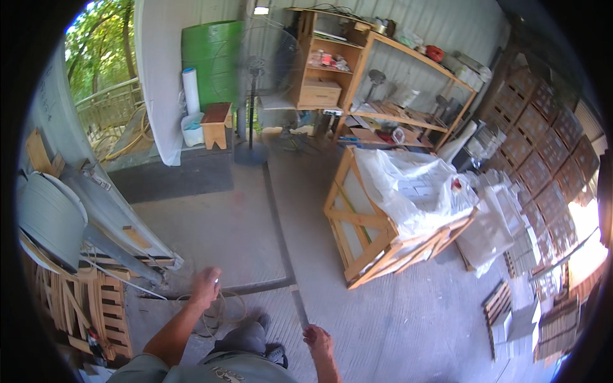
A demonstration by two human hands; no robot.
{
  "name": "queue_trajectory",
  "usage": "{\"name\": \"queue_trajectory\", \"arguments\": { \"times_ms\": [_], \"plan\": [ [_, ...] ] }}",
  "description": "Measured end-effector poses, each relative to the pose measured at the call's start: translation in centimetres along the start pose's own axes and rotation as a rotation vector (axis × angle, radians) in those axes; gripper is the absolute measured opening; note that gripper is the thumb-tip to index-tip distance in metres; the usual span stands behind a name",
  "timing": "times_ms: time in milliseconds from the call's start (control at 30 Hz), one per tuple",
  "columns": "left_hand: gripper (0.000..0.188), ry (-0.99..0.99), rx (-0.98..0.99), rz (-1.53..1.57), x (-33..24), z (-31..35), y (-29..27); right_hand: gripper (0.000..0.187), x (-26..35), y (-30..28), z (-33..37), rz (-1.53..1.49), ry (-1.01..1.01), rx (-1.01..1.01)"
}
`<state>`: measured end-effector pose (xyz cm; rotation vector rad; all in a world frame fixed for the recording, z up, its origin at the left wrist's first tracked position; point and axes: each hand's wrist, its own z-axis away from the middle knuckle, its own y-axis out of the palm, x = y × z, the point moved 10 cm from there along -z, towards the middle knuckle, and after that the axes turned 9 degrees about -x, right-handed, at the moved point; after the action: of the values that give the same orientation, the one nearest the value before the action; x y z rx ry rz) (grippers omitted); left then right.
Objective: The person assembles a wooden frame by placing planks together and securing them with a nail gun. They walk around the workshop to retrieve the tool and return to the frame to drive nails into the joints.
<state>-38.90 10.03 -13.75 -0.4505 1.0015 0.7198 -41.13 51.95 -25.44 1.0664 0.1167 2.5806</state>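
My left hand [206, 288] is in front of me at the lower left, with its fingers closed. A small white bit shows at the fingers, too little of it to name. Just below and beside this hand are loops of thin tan cord [244, 311]; whether the hand grips them or they lie on the floor I cannot tell. Lower right of centre, my right hand [318, 340] has curled fingers, and nothing shows in them. A wooden crate [367, 221] stands ahead to the right, apart from both hands, with white plastic sheeting [440, 191] over its top.
On the left are a large grey spool [52, 214] and wooden pallets [115, 313]. A pedestal fan [253, 108], a green barrier [207, 60] and a small wooden stool [216, 121] stand ahead. Wooden shelves [408, 118] line the back wall; stacked boxes [533, 131] fill the right.
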Motion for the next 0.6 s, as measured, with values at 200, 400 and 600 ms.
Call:
{"name": "queue_trajectory", "arguments": {
  "times_ms": [200, 400, 600],
  "plan": [
    [0.027, -0.097, 0.038, -0.028, 1.0, -7.6, 5.6, 0.027, 2.3, 8.3, -6.8, 0.032, 0.08, 0.143],
    [0.029, -0.189, 0.171, 0.053, -3.1, -15.8, 11.7, 0.029, 8.4, 15.1, -15.1, 0.186, 0.094, 0.104],
    [0.028, -0.143, 0.262, 0.011, -9.5, -22.7, 16.8, 0.026, 17.8, 22.6, -21.2, 0.186, 0.014, 0.101]
  ]
}}
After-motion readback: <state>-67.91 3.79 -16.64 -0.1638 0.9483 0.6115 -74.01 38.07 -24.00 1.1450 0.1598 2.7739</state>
